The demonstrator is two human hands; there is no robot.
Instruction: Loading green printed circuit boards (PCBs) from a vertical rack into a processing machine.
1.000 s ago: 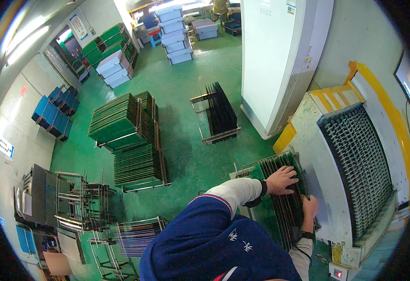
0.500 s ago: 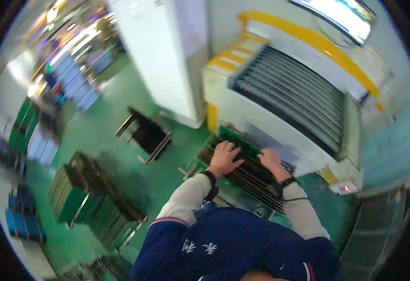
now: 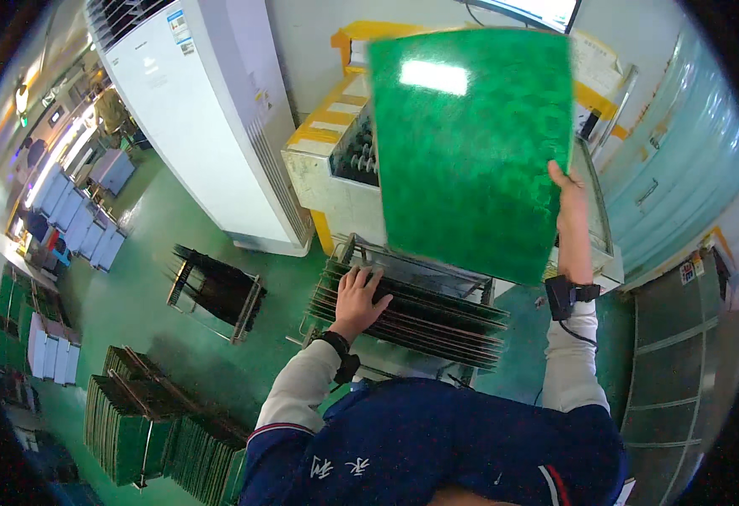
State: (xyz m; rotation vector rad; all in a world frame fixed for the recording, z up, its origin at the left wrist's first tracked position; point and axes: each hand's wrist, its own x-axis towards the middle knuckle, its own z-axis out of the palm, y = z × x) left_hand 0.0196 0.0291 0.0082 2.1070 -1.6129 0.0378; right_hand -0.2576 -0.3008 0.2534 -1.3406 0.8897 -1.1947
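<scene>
A large glossy green panel (image 3: pixel 470 152), like a circuit board sheet, is raised in front of the roller machine. My right hand (image 3: pixel 570 198) grips it by its right edge, with the thumb showing on the near face and the other fingers partly hidden behind. Below it, a metal rack (image 3: pixel 302 327) carries several thin panels (image 3: pixel 437 325) standing on edge in a row. My left hand (image 3: pixel 359 299) rests over the left end of their top edges, fingers spread, and holds none of them.
Behind the raised panel stands a white machine (image 3: pixel 327 169) with yellow tape and rollers. A tall white air conditioner (image 3: pixel 192 110) is to its left. A small black rack (image 3: pixel 217 291) and loaded panel racks (image 3: pixel 146 422) stand on the green floor at left. Grey cabinets (image 3: pixel 673 371) line the right.
My right hand has lifted the green panel out of the rack, up and to the right. The left hand has stayed at the rack. The view has shifted.
</scene>
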